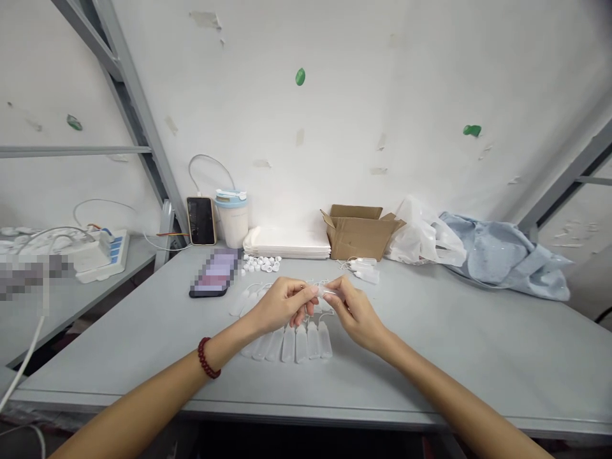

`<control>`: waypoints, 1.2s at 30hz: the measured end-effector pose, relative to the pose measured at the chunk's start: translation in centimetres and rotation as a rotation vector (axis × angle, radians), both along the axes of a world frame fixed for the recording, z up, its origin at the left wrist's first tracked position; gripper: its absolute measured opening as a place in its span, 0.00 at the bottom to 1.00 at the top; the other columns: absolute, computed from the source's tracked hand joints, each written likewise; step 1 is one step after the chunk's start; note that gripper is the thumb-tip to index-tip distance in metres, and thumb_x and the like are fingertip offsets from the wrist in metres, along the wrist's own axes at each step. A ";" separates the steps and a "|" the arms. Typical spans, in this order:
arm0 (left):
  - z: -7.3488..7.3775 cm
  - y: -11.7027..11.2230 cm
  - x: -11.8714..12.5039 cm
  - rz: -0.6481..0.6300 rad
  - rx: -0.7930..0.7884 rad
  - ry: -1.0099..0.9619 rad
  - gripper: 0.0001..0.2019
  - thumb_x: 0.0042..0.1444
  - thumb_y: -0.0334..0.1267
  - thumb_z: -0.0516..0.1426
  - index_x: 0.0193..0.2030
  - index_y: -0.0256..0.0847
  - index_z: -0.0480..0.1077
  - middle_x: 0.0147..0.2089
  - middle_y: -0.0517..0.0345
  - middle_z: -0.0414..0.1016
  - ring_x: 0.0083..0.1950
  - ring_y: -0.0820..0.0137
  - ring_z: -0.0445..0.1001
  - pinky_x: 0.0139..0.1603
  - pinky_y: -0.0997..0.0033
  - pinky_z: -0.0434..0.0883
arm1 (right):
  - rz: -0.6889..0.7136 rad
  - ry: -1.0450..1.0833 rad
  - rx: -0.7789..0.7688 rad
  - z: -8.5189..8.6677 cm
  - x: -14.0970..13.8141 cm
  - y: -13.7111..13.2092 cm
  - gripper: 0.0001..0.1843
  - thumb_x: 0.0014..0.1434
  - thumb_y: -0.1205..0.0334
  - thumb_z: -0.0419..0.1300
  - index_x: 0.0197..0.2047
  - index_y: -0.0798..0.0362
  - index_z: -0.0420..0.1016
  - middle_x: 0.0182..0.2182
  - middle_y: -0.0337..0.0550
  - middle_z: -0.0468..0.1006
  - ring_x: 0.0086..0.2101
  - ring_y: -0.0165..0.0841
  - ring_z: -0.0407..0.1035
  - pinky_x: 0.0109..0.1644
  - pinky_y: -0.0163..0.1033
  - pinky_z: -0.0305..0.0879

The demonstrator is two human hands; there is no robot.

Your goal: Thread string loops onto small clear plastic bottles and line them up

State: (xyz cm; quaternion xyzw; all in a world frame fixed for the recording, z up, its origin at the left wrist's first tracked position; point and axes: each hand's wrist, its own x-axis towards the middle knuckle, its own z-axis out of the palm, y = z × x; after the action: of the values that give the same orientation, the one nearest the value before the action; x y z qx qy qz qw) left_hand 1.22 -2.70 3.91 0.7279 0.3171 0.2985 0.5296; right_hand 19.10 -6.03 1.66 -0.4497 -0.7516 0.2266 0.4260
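Left hand (282, 305) and right hand (356, 312) are pinching one small clear bottle (326, 291), fingertips closed on opposite ends, steadying it just above the row of matching bottles (296, 344) lying on the grey table (454, 357).

1. We see the small bottle (326, 291) and the row of bottles (301, 343) as translucent, smooth plastic.
2. We find the table (478, 344) matt grey.
3. The box (356, 237) is matt brown cardboard.
4. The bag (421, 239) is glossy plastic; the cloth (502, 255) looks soft.
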 end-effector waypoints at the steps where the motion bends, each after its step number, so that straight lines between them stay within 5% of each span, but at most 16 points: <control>1: 0.2 -0.2 0.0 0.016 0.054 0.014 0.21 0.57 0.50 0.51 0.23 0.34 0.66 0.15 0.63 0.62 0.15 0.79 0.61 0.18 0.78 0.61 | 0.022 0.051 -0.060 0.1 0.0 0.0 0.11 0.63 0.53 0.48 0.36 0.52 0.60 0.21 0.34 0.63 0.20 0.26 0.55 0.23 0.33 0.52; 5: 0.6 -0.6 -0.3 0.041 0.273 0.133 0.19 0.58 0.46 0.51 0.21 0.36 0.64 0.18 0.63 0.63 0.17 0.79 0.62 0.20 0.79 0.60 | 0.234 0.334 -0.412 0.6 0.2 0.1 0.17 0.60 0.44 0.48 0.32 0.51 0.57 0.19 0.28 0.53 0.17 0.22 0.46 0.18 0.30 0.48; 8: 0.4 -0.4 -0.4 0.024 0.262 0.183 0.18 0.58 0.47 0.50 0.24 0.35 0.66 0.20 0.62 0.66 0.17 0.79 0.63 0.19 0.79 0.60 | 0.307 0.388 -0.541 0.7 0.4 0.3 0.20 0.59 0.42 0.49 0.30 0.50 0.54 0.18 0.26 0.48 0.16 0.22 0.43 0.17 0.29 0.48; 17: -0.5 0.2 -0.1 0.028 0.151 0.129 0.21 0.59 0.51 0.49 0.23 0.36 0.64 0.22 0.63 0.66 0.17 0.79 0.62 0.19 0.78 0.60 | 0.111 -0.116 -0.080 0.6 0.6 0.3 0.09 0.64 0.55 0.46 0.39 0.51 0.60 0.29 0.41 0.71 0.26 0.30 0.62 0.31 0.37 0.57; 22: -0.9 0.2 0.2 0.058 0.158 0.129 0.20 0.59 0.49 0.49 0.23 0.36 0.64 0.22 0.62 0.65 0.18 0.79 0.62 0.19 0.78 0.60 | 0.116 -0.089 -0.125 0.6 0.7 0.4 0.10 0.64 0.54 0.45 0.37 0.51 0.59 0.26 0.38 0.69 0.25 0.29 0.61 0.29 0.36 0.56; 29: -0.6 0.2 0.1 0.031 0.200 0.184 0.21 0.58 0.50 0.50 0.23 0.36 0.65 0.19 0.62 0.66 0.17 0.78 0.62 0.18 0.79 0.58 | 0.289 0.186 -0.550 0.9 0.9 0.7 0.17 0.62 0.44 0.45 0.33 0.50 0.55 0.16 0.25 0.48 0.16 0.23 0.42 0.18 0.29 0.43; 33: -0.1 2.2 -1.0 -0.029 0.083 0.325 0.19 0.56 0.51 0.51 0.29 0.36 0.70 0.17 0.62 0.66 0.16 0.75 0.64 0.17 0.79 0.58 | 0.195 0.028 -0.418 0.6 1.2 1.4 0.17 0.62 0.45 0.46 0.36 0.51 0.59 0.18 0.28 0.53 0.18 0.24 0.48 0.20 0.30 0.47; 36: 0.3 4.8 -3.5 0.232 0.215 0.352 0.16 0.56 0.47 0.50 0.34 0.36 0.70 0.27 0.58 0.73 0.19 0.75 0.68 0.21 0.77 0.63 | 0.004 -0.083 -0.229 0.3 2.7 2.7 0.16 0.62 0.46 0.46 0.37 0.51 0.60 0.21 0.33 0.61 0.21 0.27 0.56 0.25 0.33 0.54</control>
State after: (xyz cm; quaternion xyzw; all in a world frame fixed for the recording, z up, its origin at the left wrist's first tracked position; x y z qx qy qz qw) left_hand -2.24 2.11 4.16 0.7795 0.4527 0.2579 0.3478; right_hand 21.81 -3.31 2.01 -0.5027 -0.7387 0.2930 0.3401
